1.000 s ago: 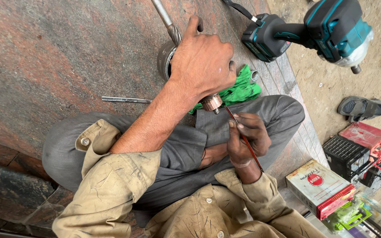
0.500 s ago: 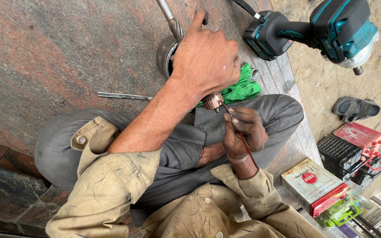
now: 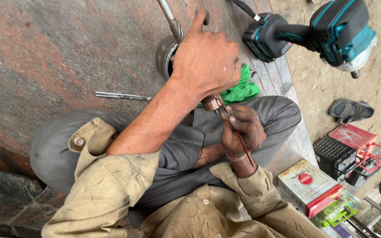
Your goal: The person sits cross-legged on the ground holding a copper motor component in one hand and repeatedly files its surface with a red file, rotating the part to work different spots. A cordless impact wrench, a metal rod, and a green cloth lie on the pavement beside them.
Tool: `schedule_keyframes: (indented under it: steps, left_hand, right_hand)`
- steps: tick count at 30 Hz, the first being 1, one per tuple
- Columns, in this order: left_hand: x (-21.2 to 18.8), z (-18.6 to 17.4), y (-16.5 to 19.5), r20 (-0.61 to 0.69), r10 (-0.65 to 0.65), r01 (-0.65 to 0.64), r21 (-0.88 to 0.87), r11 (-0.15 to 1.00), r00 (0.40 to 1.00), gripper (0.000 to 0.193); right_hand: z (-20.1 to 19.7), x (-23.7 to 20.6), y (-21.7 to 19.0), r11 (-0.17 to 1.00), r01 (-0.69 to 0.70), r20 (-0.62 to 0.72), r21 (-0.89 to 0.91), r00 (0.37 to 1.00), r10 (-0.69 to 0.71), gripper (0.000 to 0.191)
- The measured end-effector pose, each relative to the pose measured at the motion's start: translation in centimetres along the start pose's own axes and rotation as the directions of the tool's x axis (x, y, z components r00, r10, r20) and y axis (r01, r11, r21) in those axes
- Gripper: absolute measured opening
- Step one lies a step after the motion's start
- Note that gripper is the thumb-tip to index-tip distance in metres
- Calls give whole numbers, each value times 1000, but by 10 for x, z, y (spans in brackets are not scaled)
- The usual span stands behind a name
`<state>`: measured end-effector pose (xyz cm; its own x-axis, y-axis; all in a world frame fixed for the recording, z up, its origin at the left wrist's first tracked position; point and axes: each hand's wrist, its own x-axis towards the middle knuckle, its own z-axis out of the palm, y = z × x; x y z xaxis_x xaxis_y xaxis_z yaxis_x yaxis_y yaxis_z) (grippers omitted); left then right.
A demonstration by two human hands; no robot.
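Note:
My left hand (image 3: 206,59) is wrapped around a metal part with a copper-coloured end (image 3: 211,103); its toothed steel shaft (image 3: 171,18) sticks out past my fingers. My right hand (image 3: 241,130) grips a thin red-handled tool (image 3: 239,136) whose tip touches the copper end. Both hands are above my lap, over grey trousers. A grey metal cylinder (image 3: 164,55) lies on the floor just behind my left hand, partly hidden by it.
A teal and black cordless power tool (image 3: 314,33) lies at the upper right. A green cloth (image 3: 241,88) sits by my knee, a thin metal rod (image 3: 122,95) on the stone floor. Boxes (image 3: 307,185), a black battery (image 3: 334,154) and a sandal (image 3: 349,109) lie at right.
The view has shifted slightly. Both hands keep their grips; the thin tool stays at the copper end.

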<state>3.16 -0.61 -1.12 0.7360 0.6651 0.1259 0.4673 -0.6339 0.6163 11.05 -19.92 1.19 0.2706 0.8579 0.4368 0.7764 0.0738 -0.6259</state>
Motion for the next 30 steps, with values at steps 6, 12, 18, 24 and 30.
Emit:
schedule_keyframes:
  steps: [6,12,18,24,30]
  left_hand:
    - [0,0,0,3,0,0,32,999,1000,32]
    - [-1,-1,-2,-54,18,-18,2,1000,998,32]
    - [-1,-4,0,20,-8,8,6,1000,1000,31]
    - [0,-7,0,5,-3,3,14,1000,1000,32]
    - [-1,-9,-1,15,10,-10,17,1000,1000,33]
  right_hand:
    - [-1,0,-1,1000,-10,-15,21,1000,10,33]
    - [0,1,-2,1000,-10,-5,21,1000,10,33]
    - [1,0,-2,999,-46,-5,23,999,46,33]
    - [2,-2,-2,998,-49,-32,45,998,50,32]
    - [1,-3,-3,999,-47,-33,-10,998,46,33]
